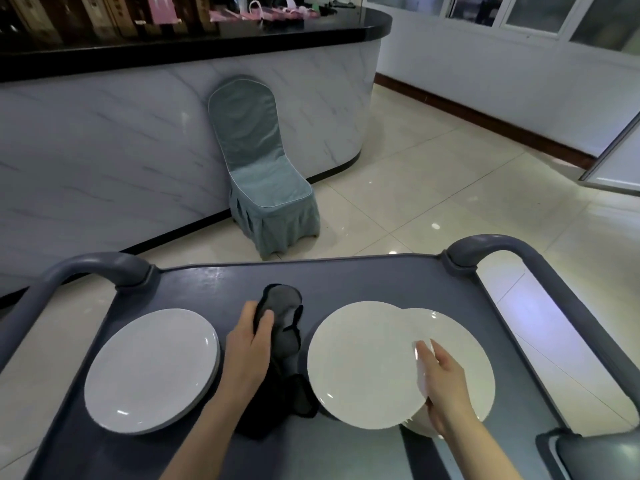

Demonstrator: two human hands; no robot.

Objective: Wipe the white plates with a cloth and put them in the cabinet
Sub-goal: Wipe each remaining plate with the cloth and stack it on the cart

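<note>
On the grey cart top [346, 282] a small stack of white plates [152, 368] lies at the left. My left hand [249, 351] grips a dark grey cloth [285, 327] in the middle of the cart. At the right, my right hand [443, 382] pinches the right edge of a white plate [363, 365], thumb on top, and holds it tilted above another white plate [464, 344] that lies under it.
The cart has raised grey handles at the left [86, 268] and right [491, 247]. Beyond it stand a blue-grey covered chair [266, 188] and a marble-look counter [121, 140] with a black top. Tiled floor [450, 188] spreads to the right.
</note>
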